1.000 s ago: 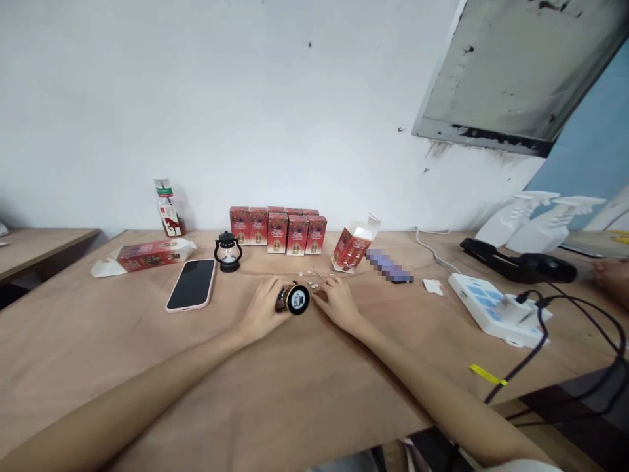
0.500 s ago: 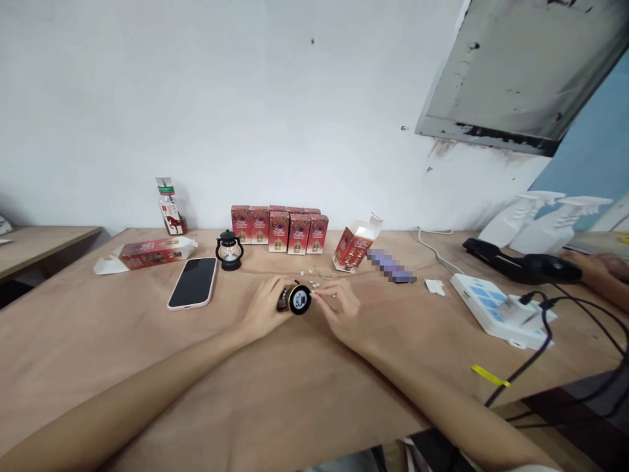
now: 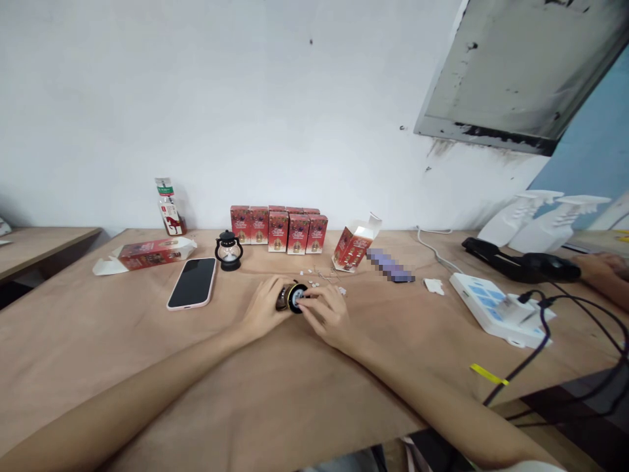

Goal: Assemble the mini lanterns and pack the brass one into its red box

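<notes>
My left hand (image 3: pixel 266 303) is closed around a small black lantern (image 3: pixel 283 298) that lies tipped, its round base facing me. The open underside of that base shows a pale inner part. My right hand (image 3: pixel 330 316) has its thumb and fingertips pinched at this underside; whatever small thing they hold is hidden. Just behind the hands lie several small round pieces (image 3: pixel 313 284) that look like button batteries. A second black lantern (image 3: pixel 229 252) stands upright to the left, with a clear globe.
Red printed boxes (image 3: pixel 278 231) stand in rows by the wall. An opened red box (image 3: pixel 352 249) is right of them; another (image 3: pixel 150 254) lies at left. A phone (image 3: pixel 192 283), a bottle (image 3: pixel 170 208), a white power strip (image 3: pixel 491 311) and black cables surround the work area. Another person's hand (image 3: pixel 602 272) shows at right.
My right hand has moved left, bringing its fingertips from beside the lantern onto its underside. The left hand keeps its hold, and the base has turned slightly.
</notes>
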A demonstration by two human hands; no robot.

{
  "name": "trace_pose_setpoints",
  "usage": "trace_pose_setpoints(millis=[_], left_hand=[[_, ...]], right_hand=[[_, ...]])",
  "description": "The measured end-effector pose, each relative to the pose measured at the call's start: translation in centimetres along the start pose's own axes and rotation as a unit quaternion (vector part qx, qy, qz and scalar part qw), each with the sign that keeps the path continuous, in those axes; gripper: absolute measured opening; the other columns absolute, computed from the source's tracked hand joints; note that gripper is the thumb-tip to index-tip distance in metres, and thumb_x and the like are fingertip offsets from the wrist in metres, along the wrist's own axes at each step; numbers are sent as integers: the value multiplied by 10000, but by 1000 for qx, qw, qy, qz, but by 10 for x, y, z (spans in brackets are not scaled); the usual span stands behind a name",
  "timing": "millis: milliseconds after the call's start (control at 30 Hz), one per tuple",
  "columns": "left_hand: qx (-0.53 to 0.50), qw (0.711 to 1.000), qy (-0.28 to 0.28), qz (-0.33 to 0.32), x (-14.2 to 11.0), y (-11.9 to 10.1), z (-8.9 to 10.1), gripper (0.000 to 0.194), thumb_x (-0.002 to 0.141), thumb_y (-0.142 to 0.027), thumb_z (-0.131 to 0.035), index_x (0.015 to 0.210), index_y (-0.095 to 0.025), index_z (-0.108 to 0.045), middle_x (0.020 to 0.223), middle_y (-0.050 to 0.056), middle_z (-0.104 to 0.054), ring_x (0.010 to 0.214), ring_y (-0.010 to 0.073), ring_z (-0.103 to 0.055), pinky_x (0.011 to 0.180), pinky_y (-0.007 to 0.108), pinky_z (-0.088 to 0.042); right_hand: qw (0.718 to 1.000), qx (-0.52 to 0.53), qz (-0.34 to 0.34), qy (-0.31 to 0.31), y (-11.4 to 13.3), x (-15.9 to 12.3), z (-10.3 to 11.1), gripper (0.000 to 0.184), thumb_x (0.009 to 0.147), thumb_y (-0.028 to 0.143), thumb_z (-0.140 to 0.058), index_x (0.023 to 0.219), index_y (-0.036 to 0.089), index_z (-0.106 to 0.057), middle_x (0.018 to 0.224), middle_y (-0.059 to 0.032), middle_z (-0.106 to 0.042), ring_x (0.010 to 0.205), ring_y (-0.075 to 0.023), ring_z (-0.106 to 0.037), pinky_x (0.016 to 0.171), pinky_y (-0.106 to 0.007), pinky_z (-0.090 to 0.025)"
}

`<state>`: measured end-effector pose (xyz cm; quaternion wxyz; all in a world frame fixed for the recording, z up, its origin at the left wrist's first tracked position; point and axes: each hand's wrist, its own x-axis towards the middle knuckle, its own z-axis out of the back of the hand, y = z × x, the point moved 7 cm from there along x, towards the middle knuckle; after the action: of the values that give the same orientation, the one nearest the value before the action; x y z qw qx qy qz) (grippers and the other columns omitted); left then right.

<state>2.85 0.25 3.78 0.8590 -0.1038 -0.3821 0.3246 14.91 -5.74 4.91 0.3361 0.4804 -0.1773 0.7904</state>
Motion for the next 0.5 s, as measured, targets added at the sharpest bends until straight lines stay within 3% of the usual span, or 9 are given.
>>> trace_pose_setpoints(millis=[100, 200, 367, 500], left_hand=[[-11, 1000, -14, 7, 0, 0, 2, 341, 731, -229, -649, 1047, -186, -527, 1060, 77, -597, 1010, 239, -560, 872, 382, -447], [-28, 999, -17, 8, 0, -2, 2, 368, 737, -180, -620, 1090, -183, -514, 1118, 88, -587, 1065, 236, -549, 913, 383, -444], [-38, 999, -13, -2, -1, -4, 2, 447, 732, -125, -594, 1164, -169, -487, 1224, 107, -548, 1162, 234, -513, 986, 384, -418], [-42, 999, -9, -1, -1, -3, 1, 448, 733, -129, -595, 1165, -178, -489, 1219, 100, -554, 1161, 230, -517, 995, 392, -418]], right_hand=[[999, 13, -34, -11, -9, 2, 6, 220, 885, 201, -445, 1014, 209, -623, 953, -83, -639, 883, -183, -586, 778, -340, -436], [994, -25, -102, -8, -33, 3, 8, 230, 884, 183, -402, 964, 190, -618, 922, -91, -643, 899, -206, -571, 802, -355, -429], [944, -169, -220, 178, -81, -7, -11, 238, 812, 99, -437, 923, 174, -634, 935, -98, -681, 936, -257, -528, 781, -366, -377], [915, -195, -236, 263, -91, -14, -22, 257, 804, 104, -456, 968, 181, -639, 999, -105, -686, 999, -251, -527, 804, -357, -357]])
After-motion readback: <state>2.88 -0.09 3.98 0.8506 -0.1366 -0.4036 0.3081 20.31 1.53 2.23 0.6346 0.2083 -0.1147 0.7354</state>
